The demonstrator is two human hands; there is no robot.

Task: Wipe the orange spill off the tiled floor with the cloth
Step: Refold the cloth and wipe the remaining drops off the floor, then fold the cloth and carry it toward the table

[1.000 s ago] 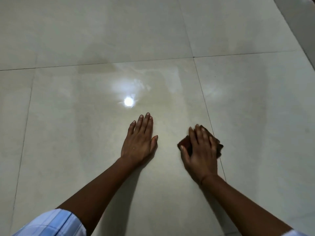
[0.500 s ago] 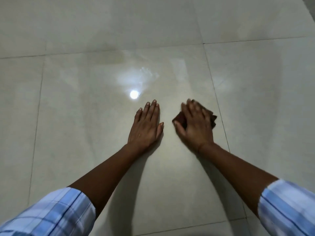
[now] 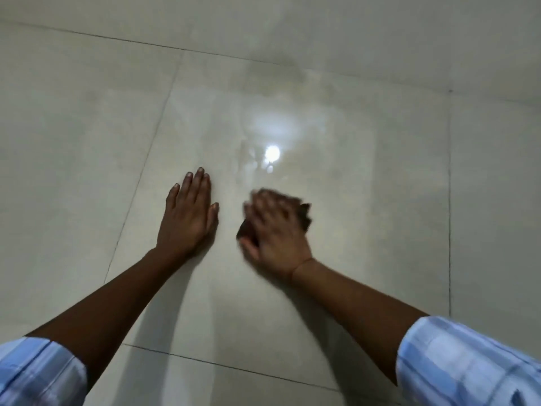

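My right hand (image 3: 275, 230) presses a dark brown cloth (image 3: 304, 215) onto the glossy beige floor tile (image 3: 366, 230); the hand is blurred and covers most of the cloth. My left hand (image 3: 188, 216) lies flat on the same tile to the left, fingers together, holding nothing. A faint yellowish, wet-looking film (image 3: 307, 159) shows on the tile beyond the cloth, around a bright light reflection (image 3: 272, 153). No strong orange patch is visible.
Grout lines (image 3: 449, 200) bound the large tile on all sides. Bare tiled floor extends left, right and beyond. Blue checked sleeves (image 3: 468, 361) sit at the bottom corners.
The view has swung, so the tile now looks rotated. My right hand with the cloth has shifted and is blurred with motion. My left hand stays flat on the floor.
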